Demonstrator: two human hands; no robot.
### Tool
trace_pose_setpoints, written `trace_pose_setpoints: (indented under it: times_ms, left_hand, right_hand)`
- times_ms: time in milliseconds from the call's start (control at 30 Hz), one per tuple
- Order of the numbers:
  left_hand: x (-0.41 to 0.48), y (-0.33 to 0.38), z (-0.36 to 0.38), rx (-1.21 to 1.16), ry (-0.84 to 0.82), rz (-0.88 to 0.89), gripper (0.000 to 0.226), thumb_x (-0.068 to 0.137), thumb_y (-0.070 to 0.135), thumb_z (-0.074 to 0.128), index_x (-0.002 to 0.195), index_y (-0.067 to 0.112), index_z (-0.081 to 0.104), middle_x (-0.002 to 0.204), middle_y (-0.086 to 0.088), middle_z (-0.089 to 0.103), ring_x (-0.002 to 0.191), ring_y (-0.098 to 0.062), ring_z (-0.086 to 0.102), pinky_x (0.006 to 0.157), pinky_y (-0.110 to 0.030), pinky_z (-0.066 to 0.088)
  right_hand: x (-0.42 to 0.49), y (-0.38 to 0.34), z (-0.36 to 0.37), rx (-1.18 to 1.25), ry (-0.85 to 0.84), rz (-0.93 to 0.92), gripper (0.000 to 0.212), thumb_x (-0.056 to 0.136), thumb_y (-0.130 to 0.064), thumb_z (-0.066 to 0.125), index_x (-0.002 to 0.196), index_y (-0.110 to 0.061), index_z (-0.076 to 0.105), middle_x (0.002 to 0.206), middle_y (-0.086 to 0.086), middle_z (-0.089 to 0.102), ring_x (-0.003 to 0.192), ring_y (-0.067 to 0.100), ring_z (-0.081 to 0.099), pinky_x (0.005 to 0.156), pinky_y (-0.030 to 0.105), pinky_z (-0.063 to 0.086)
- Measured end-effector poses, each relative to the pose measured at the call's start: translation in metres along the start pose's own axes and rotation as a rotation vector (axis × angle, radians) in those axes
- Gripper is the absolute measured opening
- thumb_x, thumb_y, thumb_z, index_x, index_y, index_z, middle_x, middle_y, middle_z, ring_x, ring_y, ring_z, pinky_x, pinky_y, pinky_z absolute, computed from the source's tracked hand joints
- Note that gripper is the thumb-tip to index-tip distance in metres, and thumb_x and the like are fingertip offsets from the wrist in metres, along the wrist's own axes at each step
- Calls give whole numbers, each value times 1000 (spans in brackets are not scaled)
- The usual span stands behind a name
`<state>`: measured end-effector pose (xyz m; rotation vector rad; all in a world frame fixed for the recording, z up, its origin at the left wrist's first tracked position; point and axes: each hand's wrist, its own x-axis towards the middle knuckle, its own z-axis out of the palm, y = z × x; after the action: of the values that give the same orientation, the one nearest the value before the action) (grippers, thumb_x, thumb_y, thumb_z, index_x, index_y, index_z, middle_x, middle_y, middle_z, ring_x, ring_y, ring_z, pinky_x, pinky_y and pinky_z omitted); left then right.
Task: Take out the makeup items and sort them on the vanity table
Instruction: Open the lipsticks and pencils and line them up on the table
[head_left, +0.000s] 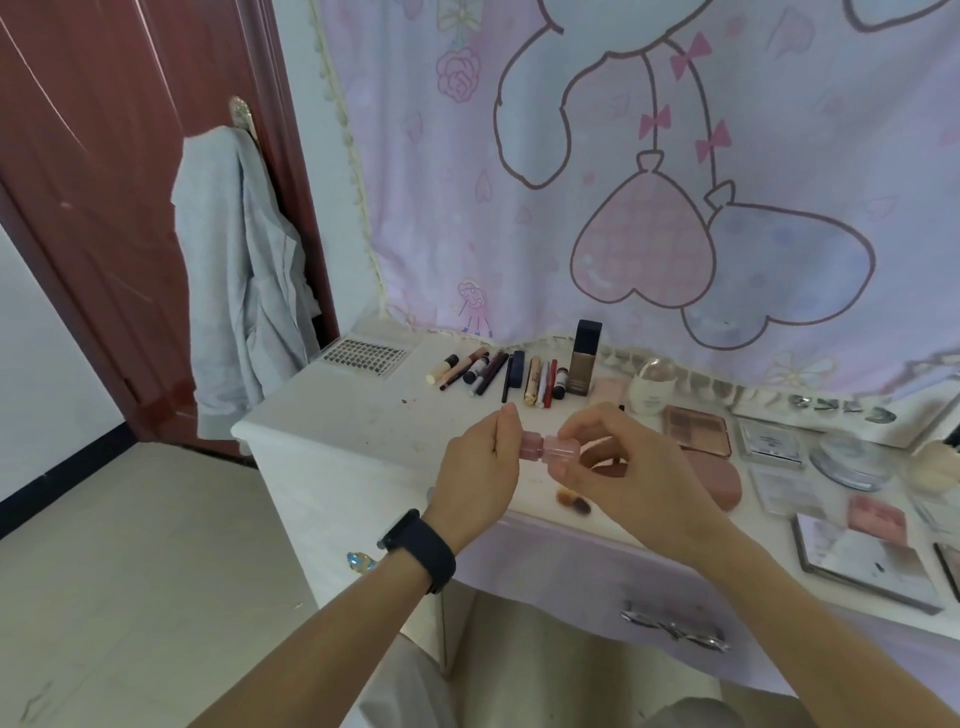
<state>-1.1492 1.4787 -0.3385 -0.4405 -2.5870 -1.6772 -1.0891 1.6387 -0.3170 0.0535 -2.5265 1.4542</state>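
Observation:
Above the white vanity table (332, 436) both my hands hold a small pink translucent bottle (550, 451). My left hand (480, 475), with a black wristband, pinches its left end. My right hand (618, 467) curls round its right end. A row of pencils, tubes and lipsticks (498, 375) lies at the back of the table beside a tall brown foundation bottle (584, 358). A small brush (571, 500) lies under my hands. To the right lie a pink eyeshadow palette (698, 430) and a pink pouch (717, 480).
Compacts, a round glass dish (852, 462), a white egg-shaped container (652, 387) and open palettes (867, 564) crowd the right side. A tray of false lashes (363, 356) sits at the back left. A grey garment (239, 275) hangs on the red door. A patterned cloth covers the wall.

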Motion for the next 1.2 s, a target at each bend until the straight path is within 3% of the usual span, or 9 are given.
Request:
trace_pose_setpoints:
  times_ms: [133, 300, 400, 567, 667, 767, 867, 1067, 1200]
  left_hand:
    - [-1, -1, -2, -5, 13, 9, 45, 108, 38, 27, 84, 28, 64, 86, 15, 72, 88, 5, 64, 77, -10, 43]
    - [0, -2, -10, -4, -10, -9, 48, 108, 37, 25, 92, 22, 68, 89, 14, 72, 86, 8, 62, 74, -5, 39]
    - [3, -2, -13, -17, -8, -12, 50, 108, 36, 25, 96, 15, 68, 90, 14, 71, 80, 8, 60, 72, -6, 38]
    - [5, -2, -16, -24, 5, -1, 47, 108, 35, 27, 89, 19, 66, 86, 15, 70, 76, 16, 59, 67, 1, 38]
    - [5, -5, -19, -5, 0, 3, 45, 108, 36, 28, 84, 25, 65, 86, 13, 71, 78, 13, 61, 68, -1, 39]
    - [5, -9, -23, 5, -13, -18, 46, 108, 36, 27, 86, 27, 66, 89, 12, 72, 77, 11, 61, 71, -3, 39]
    - [6, -10, -25, -6, -17, -31, 47, 108, 36, 26, 84, 30, 65, 85, 17, 70, 73, 16, 58, 73, -6, 39]
    - [9, -12, -25, 5, 4, -19, 46, 108, 37, 27, 84, 29, 65, 84, 15, 71, 77, 15, 60, 70, -3, 39]
    - [10, -16, -25, 36, -7, -3, 47, 108, 37, 27, 85, 27, 66, 85, 13, 72, 78, 15, 60, 72, -4, 40]
  right_hand:
    - [7, 0, 3, 51, -93, 172, 43, 85, -59, 63, 111, -25, 65, 92, -7, 76, 75, 11, 74, 69, 28, 62]
    - [7, -1, 6, -31, -64, 9, 10, 92, -38, 70, 99, -31, 68, 88, -13, 74, 78, 7, 71, 72, 25, 60]
    - [9, -3, 10, -43, 0, -100, 16, 89, -25, 76, 99, -33, 68, 92, -18, 71, 87, 3, 69, 75, 23, 59]
    - [17, -4, 11, -68, -146, 97, 24, 94, -56, 57, 112, -39, 61, 93, -16, 74, 81, -2, 70, 76, 27, 60]
    - [20, -4, 13, 59, -207, 144, 23, 99, -43, 57, 103, -25, 70, 83, -6, 76, 70, 7, 70, 69, 28, 59]
    - [17, 1, 14, 41, -147, -2, 9, 95, -32, 69, 104, -30, 71, 89, -14, 74, 77, 6, 70, 68, 20, 54]
    - [15, 1, 20, -50, -55, -125, 21, 90, -20, 75, 104, -34, 72, 96, -23, 70, 90, 3, 69, 72, 16, 55]
    - [24, -1, 22, 2, -88, 91, 32, 87, -55, 68, 115, -43, 58, 94, -24, 72, 84, -3, 70, 74, 23, 59]
    - [25, -2, 22, 53, -138, 83, 22, 92, -41, 68, 105, -24, 73, 83, -12, 75, 67, 4, 69, 58, 14, 50]
